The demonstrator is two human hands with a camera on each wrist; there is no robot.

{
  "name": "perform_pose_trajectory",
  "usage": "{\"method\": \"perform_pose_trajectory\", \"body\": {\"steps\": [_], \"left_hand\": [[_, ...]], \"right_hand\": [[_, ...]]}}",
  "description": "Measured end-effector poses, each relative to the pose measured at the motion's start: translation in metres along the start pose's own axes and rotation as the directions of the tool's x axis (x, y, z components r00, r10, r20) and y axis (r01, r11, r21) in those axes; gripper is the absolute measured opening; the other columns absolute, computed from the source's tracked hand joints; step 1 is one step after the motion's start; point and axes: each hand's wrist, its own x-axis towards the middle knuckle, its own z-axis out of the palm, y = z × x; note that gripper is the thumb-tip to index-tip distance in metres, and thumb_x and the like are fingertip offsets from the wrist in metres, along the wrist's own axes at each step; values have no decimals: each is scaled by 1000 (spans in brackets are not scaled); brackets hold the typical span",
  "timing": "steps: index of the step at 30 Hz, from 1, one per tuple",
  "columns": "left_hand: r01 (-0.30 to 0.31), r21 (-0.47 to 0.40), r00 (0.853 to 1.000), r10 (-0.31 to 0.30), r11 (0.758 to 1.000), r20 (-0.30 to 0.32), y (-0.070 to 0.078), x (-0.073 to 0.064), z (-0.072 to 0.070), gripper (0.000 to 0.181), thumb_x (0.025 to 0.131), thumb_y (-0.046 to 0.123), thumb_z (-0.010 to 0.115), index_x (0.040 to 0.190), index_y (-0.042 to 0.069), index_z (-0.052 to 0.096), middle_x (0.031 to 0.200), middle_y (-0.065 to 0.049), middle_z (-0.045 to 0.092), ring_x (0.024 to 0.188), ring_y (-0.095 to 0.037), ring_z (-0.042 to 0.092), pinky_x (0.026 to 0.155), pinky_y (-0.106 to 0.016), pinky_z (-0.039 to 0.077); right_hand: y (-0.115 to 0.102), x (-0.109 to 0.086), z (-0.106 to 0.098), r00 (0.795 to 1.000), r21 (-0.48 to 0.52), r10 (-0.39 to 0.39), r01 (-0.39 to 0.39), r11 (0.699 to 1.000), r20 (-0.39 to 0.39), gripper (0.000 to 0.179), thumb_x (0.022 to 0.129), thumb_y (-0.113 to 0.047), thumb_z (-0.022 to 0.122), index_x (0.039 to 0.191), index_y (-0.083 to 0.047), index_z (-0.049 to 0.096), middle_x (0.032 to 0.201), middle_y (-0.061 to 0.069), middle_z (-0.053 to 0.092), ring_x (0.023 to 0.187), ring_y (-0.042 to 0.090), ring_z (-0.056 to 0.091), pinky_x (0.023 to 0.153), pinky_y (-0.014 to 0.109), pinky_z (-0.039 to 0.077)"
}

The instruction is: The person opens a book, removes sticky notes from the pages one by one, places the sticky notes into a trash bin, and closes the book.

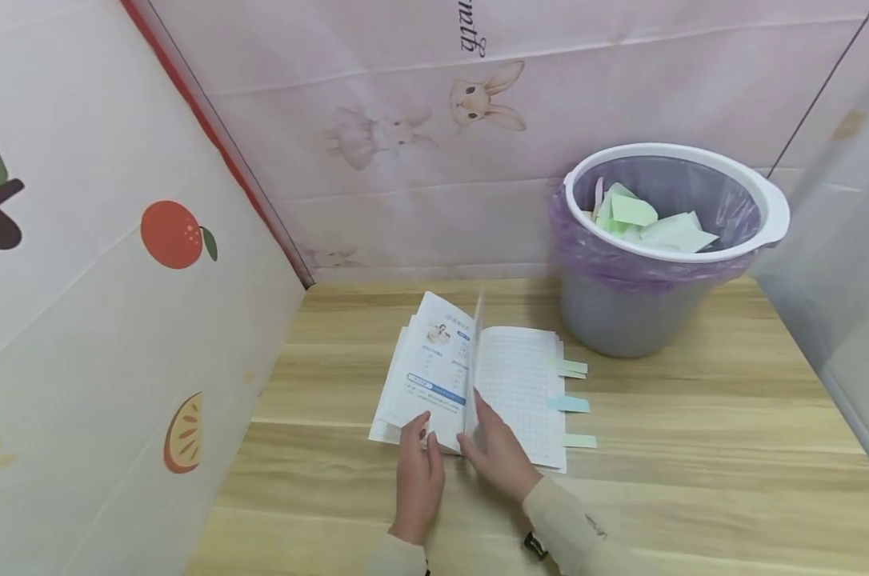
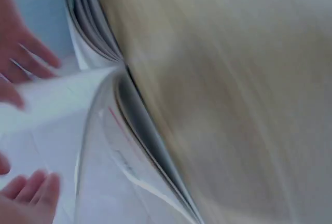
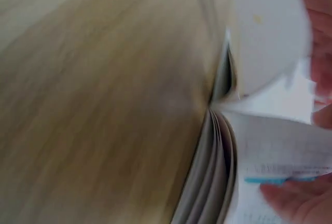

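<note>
"On the tabletop (image 1: 319, 472), item one?"

"One open book (image 1: 517, 400), left hand (image 1: 420, 480) and right hand (image 1: 505, 454) at its lower edge. Printed page (image 1: 438, 376) to the left, grid-lined page (image 1: 514, 360) to the right, one leaf (image 1: 476, 352) standing nearly upright between them."

"Left hand, condition?"

"Fingers loosely bent, thumb parted from them, over the bottom of the printed page. No grasp shows."

"Right hand, condition?"

"Fingers fairly straight and spread, thumb apart, at the foot of the standing leaf. Thumb to the leaf's left, fingers to its right, by the look of it. Whether they press on it: cannot tell."

"Step in hand, as judged?"

"Leaf-turning. Direction: not settled by these views."

"Recommended handling?"

"Right hand: guide one leaf only, flat fingers along its face, no hard pull at the fold (image 2: 123, 65), where thin paper would likely crease. Left hand: light weight on the printed page, enough to stop sliding; lift clear if the leaf comes down that side."

"Fittings?"

"Green tabs (image 1: 580, 441) and one blue tab (image 1: 573, 404), projecting from the right edge, beyond the right hand. Best left unbent."

"Remainder?"

"Gray bin (image 1: 607, 316), behind and to the right, well apart from both hands; paper scraps (image 1: 632, 212) inside."
</note>
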Motion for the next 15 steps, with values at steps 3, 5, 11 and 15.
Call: {"method": "perform_pose_trajectory", "body": {"steps": [3,5,11,15], "left_hand": [[-106,-22,984,102,994,-147,9,-1,-3,27,92,-7,51,118,-2,54,112,-12,56,105,-25,55,92,-29,47],[-191,-11,958,184,982,-221,16,0,-5,27,88,-11,51,113,-2,57,110,-12,56,105,-24,52,94,-23,43],[-314,42,935,317,948,-157,39,10,-9,25,85,-9,53,107,-2,62,110,-14,58,104,-27,51,91,-30,43],[-316,136,941,291,939,173,41,20,-3,24,90,0,56,113,-4,62,116,-15,59,113,-30,54,97,-39,46]], "right_hand": [[-1,2,12,999,-155,5,3,988,54,78,89,-17,67,151,2,22,147,25,38,133,38,40,108,49,37],[0,2,19,997,-252,7,14,968,83,78,90,-18,66,150,5,22,146,30,36,132,43,39,107,53,36],[1,-1,28,991,-392,2,51,919,132,63,96,-22,58,145,7,32,137,41,39,125,56,40,100,65,36],[-1,-4,25,982,-425,14,68,902,187,51,98,-17,49,142,5,40,138,40,38,128,56,36,101,66,34]]}}
